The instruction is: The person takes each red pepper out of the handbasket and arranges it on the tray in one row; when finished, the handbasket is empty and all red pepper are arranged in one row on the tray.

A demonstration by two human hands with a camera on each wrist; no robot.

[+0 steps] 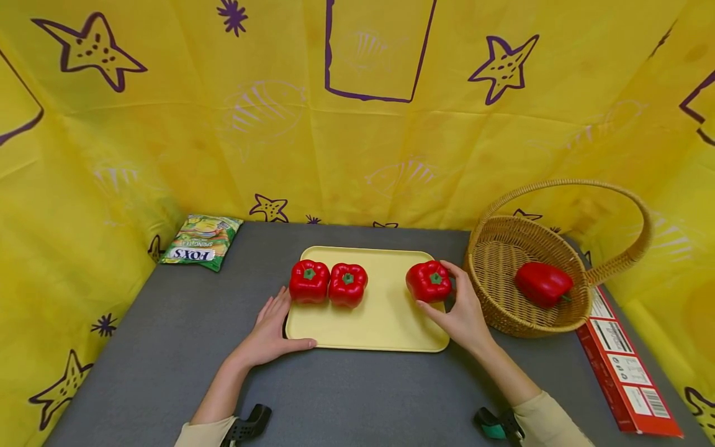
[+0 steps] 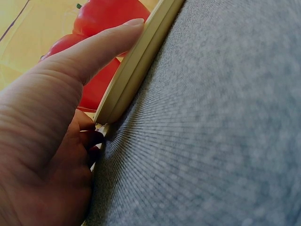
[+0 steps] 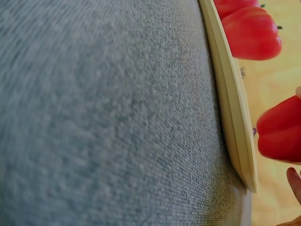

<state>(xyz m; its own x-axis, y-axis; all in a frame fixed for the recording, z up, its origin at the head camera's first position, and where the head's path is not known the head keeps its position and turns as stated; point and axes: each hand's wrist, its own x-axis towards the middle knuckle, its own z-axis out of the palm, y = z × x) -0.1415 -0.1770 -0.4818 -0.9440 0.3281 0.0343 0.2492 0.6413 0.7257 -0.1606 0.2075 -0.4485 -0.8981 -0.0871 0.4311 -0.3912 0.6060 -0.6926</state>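
Observation:
My right hand holds a red bell pepper between thumb and fingers, close over the right end of a pale yellow tray. In the right wrist view this held pepper shows a small gap from the tray's rim. Two more red bell peppers, one at the left end and one beside it, stand on the tray with green stems up. At the tray's front left corner rests my left hand, its thumb along the front rim and its fingers stretched along the left side.
To the tray's right stands a wicker basket with a tall handle and a red pepper inside. A red and white box lies by the table's right edge. A green Fox's packet lies back left. Yellow patterned cloth surrounds the grey table.

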